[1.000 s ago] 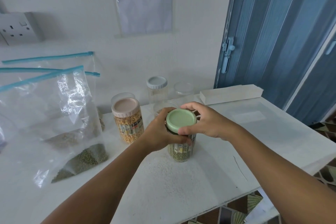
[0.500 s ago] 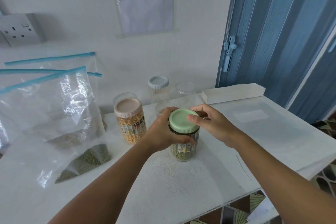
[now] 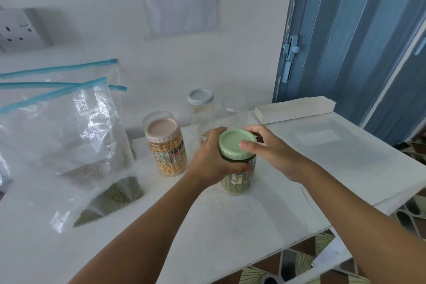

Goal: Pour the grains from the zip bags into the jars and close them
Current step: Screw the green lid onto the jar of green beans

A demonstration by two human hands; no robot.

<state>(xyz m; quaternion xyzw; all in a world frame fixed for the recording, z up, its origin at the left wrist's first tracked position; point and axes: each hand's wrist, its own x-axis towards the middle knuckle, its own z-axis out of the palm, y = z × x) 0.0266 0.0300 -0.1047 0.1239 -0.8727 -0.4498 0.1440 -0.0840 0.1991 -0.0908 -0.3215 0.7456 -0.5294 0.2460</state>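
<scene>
The jar of green grains [image 3: 237,182] stands on the counter [image 3: 265,221], its body held in the left hand's grip [image 3: 212,159], while the green lid [image 3: 236,144] is pinched by the right hand [image 3: 274,154]. The yellow-grain jar [image 3: 167,147] is already capped. Green grains remain in the zip bag [image 3: 76,145], and the clear jars behind [image 3: 200,108] appear unfilled, so the task is judged partly done.

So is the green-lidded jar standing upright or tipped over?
Upright: the jar stands on the table, left hand gripping its body.

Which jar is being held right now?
The green-lidded jar of green grains, gripped by the left hand; the pink-lidded jar and grey-lidded jar stand untouched.
</scene>
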